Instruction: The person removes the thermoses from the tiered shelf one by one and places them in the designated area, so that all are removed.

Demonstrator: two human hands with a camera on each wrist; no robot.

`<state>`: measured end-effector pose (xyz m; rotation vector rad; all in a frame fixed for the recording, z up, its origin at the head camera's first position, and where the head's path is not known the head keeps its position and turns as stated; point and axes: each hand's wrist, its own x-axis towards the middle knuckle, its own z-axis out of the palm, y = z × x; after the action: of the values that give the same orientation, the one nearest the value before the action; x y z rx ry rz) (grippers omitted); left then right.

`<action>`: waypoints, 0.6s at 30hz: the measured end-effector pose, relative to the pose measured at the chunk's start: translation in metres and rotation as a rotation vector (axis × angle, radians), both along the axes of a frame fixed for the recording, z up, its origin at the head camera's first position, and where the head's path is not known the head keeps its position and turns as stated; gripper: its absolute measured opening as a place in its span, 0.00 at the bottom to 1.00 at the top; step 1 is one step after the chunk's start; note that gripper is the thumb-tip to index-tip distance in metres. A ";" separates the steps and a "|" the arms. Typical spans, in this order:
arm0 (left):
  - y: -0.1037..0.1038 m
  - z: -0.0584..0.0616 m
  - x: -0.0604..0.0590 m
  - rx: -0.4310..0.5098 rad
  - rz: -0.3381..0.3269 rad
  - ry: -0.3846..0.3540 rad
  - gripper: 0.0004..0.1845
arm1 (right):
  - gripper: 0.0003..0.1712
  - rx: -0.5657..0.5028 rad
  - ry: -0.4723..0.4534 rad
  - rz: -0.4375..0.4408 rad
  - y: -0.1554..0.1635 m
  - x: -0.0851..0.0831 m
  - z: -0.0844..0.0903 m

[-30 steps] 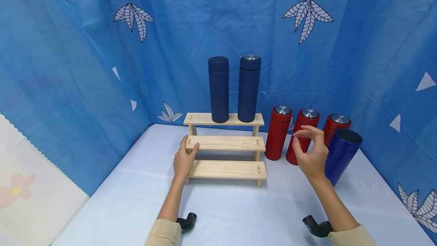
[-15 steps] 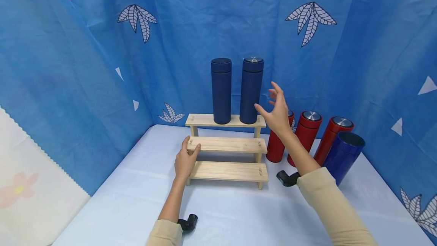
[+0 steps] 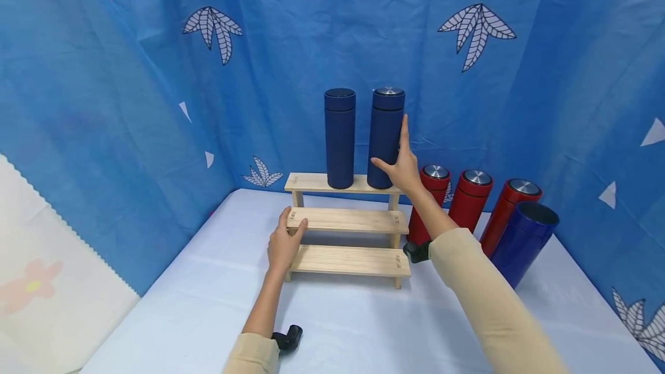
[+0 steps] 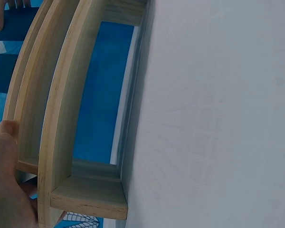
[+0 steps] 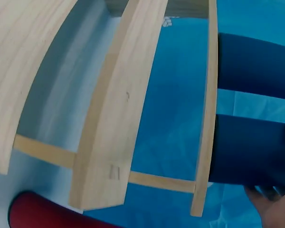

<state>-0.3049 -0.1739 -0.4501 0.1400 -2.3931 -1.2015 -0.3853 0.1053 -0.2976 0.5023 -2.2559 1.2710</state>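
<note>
A three-step wooden shelf stand point(image 3: 348, 221) stands on the white table. Its left end is gripped by my left hand point(image 3: 283, 244), thumb over the front edge of the middle shelf. Two dark navy thermos flasks are upright on the top shelf: the left thermos point(image 3: 340, 137) with a dark lid top, the right thermos point(image 3: 385, 131) with a silvery one. My right hand point(image 3: 406, 169) holds the right thermos low on its side, thumb in front and fingers along the right. In the right wrist view this thermos point(image 5: 251, 149) still meets the top shelf point(image 5: 206, 142).
Several bottles stand right of the stand: a red thermos point(image 3: 435, 183) partly behind my right forearm, another red thermos point(image 3: 470, 201), a third red thermos point(image 3: 506, 215), and a shiny blue tumbler point(image 3: 525, 241) in front. A blue patterned curtain point(image 3: 291, 62) closes off the back and sides.
My right hand has gone from beside the red bottles up and left to the right navy thermos and taken hold of it. The left hand has kept its grip on the stand.
</note>
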 end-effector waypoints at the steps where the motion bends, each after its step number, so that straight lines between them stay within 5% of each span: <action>1: 0.000 0.000 0.000 0.002 -0.002 0.000 0.41 | 0.63 -0.014 0.011 -0.009 0.000 0.001 -0.002; 7: 0.001 0.000 -0.001 -0.005 -0.006 -0.002 0.41 | 0.62 -0.053 0.110 -0.065 0.000 0.022 -0.010; 18: 0.000 0.001 -0.001 -0.009 0.000 0.000 0.40 | 0.64 -0.058 0.273 -0.033 0.016 0.089 -0.036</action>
<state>-0.3055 -0.1741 -0.4486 0.1366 -2.3984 -1.1908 -0.2965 0.1213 -0.3340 0.5775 -1.9881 1.1703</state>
